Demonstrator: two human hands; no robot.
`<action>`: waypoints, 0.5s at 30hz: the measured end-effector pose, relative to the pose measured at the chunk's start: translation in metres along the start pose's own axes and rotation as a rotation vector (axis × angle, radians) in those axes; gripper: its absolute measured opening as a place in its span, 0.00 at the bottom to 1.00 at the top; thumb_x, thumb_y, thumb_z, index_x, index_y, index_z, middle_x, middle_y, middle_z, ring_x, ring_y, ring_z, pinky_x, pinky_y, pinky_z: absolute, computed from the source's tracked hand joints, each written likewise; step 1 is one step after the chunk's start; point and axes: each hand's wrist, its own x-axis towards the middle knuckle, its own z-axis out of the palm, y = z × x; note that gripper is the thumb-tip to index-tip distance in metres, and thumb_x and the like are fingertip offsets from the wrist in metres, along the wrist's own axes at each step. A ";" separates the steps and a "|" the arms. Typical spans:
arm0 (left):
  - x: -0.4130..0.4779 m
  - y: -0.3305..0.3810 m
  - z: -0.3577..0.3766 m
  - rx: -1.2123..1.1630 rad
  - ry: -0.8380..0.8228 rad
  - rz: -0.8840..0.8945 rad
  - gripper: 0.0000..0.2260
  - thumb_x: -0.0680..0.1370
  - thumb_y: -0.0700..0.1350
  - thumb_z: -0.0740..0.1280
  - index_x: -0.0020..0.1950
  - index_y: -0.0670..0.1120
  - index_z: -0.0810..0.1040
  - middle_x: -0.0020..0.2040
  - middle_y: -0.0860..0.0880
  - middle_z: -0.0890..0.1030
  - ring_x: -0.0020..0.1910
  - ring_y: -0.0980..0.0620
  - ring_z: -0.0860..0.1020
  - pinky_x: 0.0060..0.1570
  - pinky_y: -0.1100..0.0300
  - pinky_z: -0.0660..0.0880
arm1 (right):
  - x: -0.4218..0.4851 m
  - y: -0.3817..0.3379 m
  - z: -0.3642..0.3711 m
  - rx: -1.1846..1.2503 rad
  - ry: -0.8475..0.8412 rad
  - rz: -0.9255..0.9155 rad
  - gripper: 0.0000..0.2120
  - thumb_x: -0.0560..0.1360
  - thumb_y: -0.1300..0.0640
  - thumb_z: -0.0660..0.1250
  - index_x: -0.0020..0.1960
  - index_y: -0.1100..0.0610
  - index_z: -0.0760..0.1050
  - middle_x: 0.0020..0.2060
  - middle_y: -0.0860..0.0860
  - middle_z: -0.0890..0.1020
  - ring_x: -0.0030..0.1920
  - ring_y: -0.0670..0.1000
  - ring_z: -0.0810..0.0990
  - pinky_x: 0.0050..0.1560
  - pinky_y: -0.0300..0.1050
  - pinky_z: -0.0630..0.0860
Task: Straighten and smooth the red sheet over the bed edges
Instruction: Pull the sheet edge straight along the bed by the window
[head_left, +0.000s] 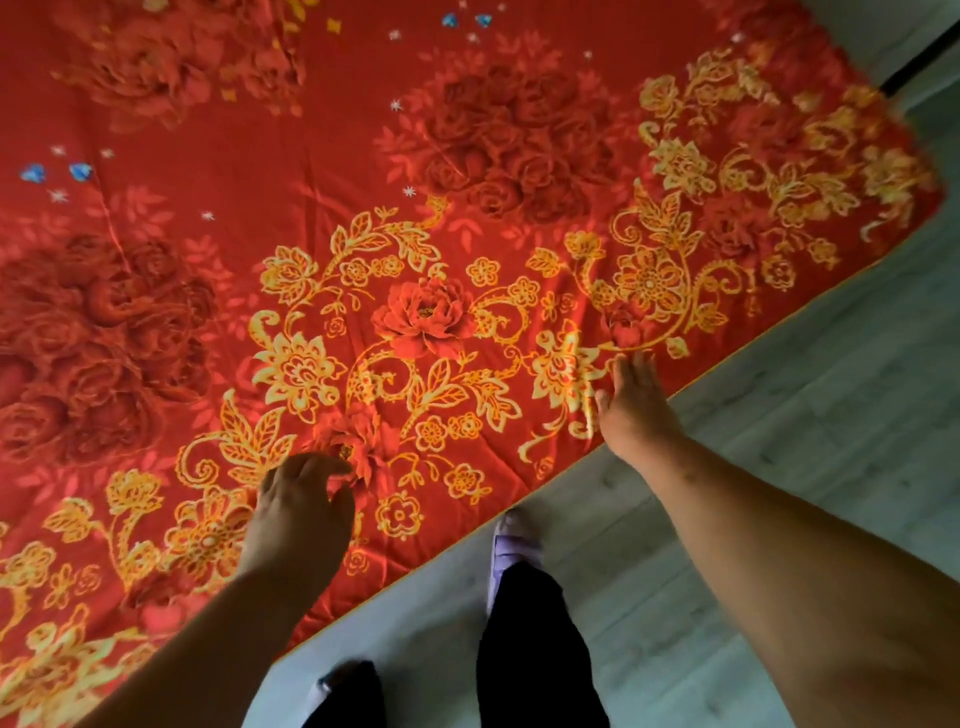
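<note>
The red sheet (322, 156), printed with dark roses and gold floral scrolls, covers the bed and fills most of the view. Its near edge runs diagonally from lower left to upper right. My left hand (298, 512) rests palm down on the sheet close to that edge, fingers loosely curled and holding nothing. My right hand (634, 402) lies flat on the sheet right at the edge, fingers stretched out toward the far side. Small creases show in the fabric between my two hands.
Pale wood-look floor (779, 441) lies to the right of and below the bed. My legs in dark trousers (535, 649) and light purple slippers (511, 551) stand just beside the sheet's edge. A dark strip (922, 60) crosses the top right corner.
</note>
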 end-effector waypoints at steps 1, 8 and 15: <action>0.005 0.009 0.007 -0.006 -0.004 -0.016 0.12 0.73 0.43 0.67 0.55 0.50 0.78 0.58 0.43 0.78 0.60 0.39 0.72 0.61 0.45 0.69 | 0.004 0.011 0.001 0.013 -0.028 0.036 0.27 0.81 0.52 0.52 0.76 0.62 0.51 0.77 0.57 0.48 0.76 0.57 0.51 0.74 0.56 0.57; 0.021 0.069 0.011 -0.081 0.033 -0.059 0.11 0.74 0.41 0.66 0.56 0.49 0.78 0.59 0.44 0.77 0.62 0.41 0.71 0.63 0.48 0.66 | 0.022 0.026 -0.021 -0.150 0.027 0.159 0.25 0.79 0.54 0.54 0.74 0.61 0.56 0.74 0.58 0.58 0.71 0.60 0.64 0.63 0.56 0.70; 0.003 0.054 -0.022 -0.175 0.098 -0.184 0.12 0.74 0.44 0.66 0.57 0.50 0.77 0.60 0.45 0.76 0.62 0.42 0.71 0.62 0.50 0.68 | 0.008 -0.040 -0.036 -0.424 -0.260 0.115 0.11 0.75 0.54 0.61 0.52 0.58 0.78 0.52 0.55 0.81 0.52 0.57 0.80 0.49 0.48 0.78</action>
